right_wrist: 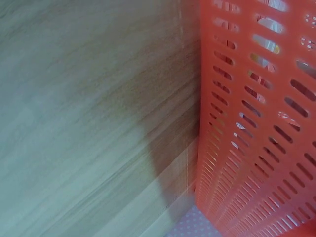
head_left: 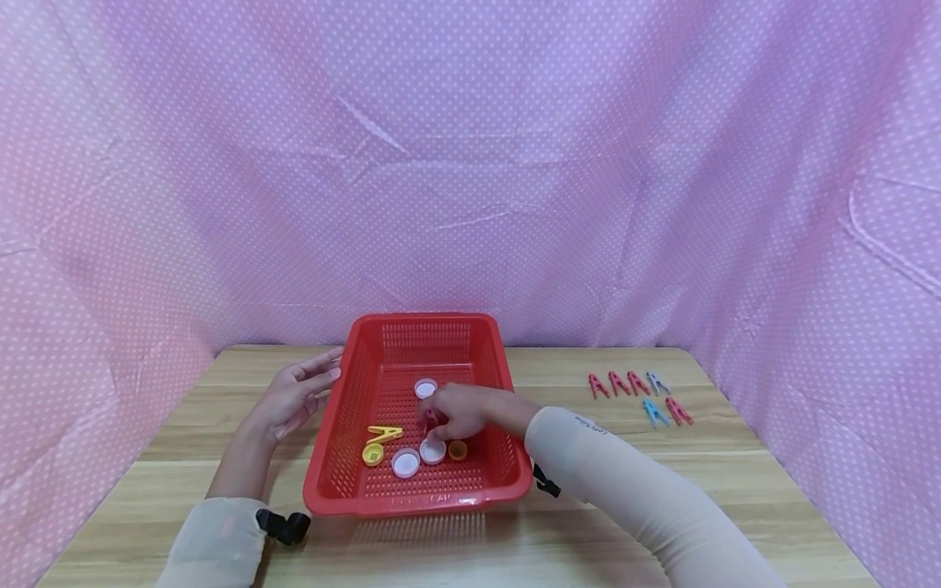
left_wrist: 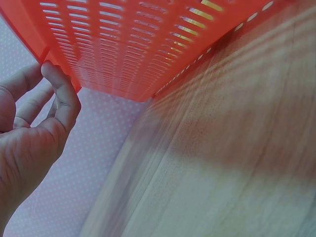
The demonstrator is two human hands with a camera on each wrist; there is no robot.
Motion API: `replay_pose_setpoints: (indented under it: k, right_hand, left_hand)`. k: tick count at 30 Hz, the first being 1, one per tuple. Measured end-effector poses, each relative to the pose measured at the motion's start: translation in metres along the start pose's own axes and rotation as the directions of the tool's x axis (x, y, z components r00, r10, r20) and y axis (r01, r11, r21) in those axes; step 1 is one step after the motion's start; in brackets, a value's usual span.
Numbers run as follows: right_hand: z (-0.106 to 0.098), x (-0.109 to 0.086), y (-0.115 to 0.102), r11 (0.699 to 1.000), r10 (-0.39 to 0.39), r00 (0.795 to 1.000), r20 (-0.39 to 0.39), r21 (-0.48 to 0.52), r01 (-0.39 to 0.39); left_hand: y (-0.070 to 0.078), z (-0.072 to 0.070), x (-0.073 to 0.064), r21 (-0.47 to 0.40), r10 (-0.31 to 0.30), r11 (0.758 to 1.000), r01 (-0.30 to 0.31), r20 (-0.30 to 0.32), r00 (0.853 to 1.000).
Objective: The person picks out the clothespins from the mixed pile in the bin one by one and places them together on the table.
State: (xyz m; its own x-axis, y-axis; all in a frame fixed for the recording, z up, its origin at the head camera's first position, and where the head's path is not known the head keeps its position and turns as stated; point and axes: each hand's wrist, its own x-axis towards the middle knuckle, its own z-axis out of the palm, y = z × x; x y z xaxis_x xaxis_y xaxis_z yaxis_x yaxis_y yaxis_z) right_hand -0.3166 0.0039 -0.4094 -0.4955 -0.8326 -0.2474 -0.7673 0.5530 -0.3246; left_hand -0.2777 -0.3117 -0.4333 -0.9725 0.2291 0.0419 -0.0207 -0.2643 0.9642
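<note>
A red plastic basket (head_left: 418,505) with slotted walls stands on the wooden table. Inside it, my right hand (head_left: 465,408) reaches down and pinches a dark pink clothespin (head_left: 430,418), partly covered by the fingers. White round caps (head_left: 406,463) lie near that hand, along with a yellow cap (head_left: 372,454), an orange cap (head_left: 458,450) and a yellow clothespin (head_left: 385,434). My left hand (head_left: 294,398) touches the basket's left side near the rim with loosely bent fingers. In the right wrist view the basket wall (right_wrist: 256,148) hides the right hand.
Several clothespins lie on the table right of the basket: pink ones (head_left: 618,383), a blue one (head_left: 656,413) and a greyish one (head_left: 657,382). A pink dotted cloth (head_left: 470,204) hangs behind and beside the table (head_left: 735,506).
</note>
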Motion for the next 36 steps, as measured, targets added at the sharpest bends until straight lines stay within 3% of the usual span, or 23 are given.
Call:
replay_pose_setpoints:
  k: [9,16,36]
  right_hand:
    - [-0.0039,-0.0005,-0.0015,0.999,-0.046,0.999,-0.023,-0.027,0.046]
    - [-0.0037,0.0015,0.0003,0.992,-0.107,0.99,-0.088,-0.07,0.101]
    - [-0.0071,-0.0022,0.0002,0.992,-0.122,0.982,-0.145,0.017,0.125]
  left_hand:
    - [0.0006,0.0001,-0.0003,-0.012,0.005,1.0,-0.005,0.004,1.0]
    - [0.0007,0.0008,-0.0003,-0.012,0.001,1.0,-0.001,0.0,1.0]
    - [0.0021,0.0008,-0.0021,0.01,0.0,1.0,0.0,-0.015,1.0]
